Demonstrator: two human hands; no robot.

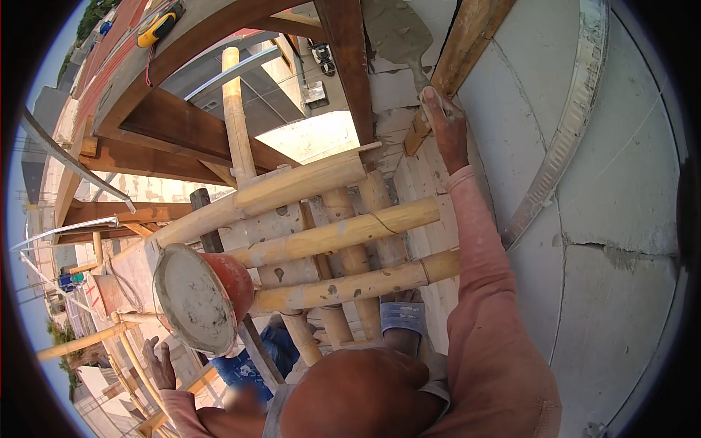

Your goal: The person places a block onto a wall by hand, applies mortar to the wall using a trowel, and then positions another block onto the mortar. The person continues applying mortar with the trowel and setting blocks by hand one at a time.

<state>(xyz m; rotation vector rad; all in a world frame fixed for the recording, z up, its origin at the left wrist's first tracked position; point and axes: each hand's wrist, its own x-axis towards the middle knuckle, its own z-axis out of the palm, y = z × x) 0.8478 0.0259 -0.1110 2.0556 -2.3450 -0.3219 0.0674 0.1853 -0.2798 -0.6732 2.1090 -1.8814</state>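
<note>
My right hand (447,130) is wrapped round the handle of a trowel (400,33), arm stretched far forward. Grey mortar coats the trowel's broad blade, which lies against the pale block wall beside a wooden post (473,45). At lower left, my left hand (161,363) is raised with its fingers apart and nothing in them. Just above and right of it, an orange bucket (237,281) leans toward the left, with wet grey mortar (191,301) filling it to the rim. A small gap seems to separate that hand from the bucket.
Bamboo poles (343,233) form a scaffold with openings between them. A brown timber frame (343,66) stands ahead, with a yellow tape measure (159,28) on it. A slotted metal strip (566,131) runs along the block wall (621,175). Blue clothing (252,359) shows below.
</note>
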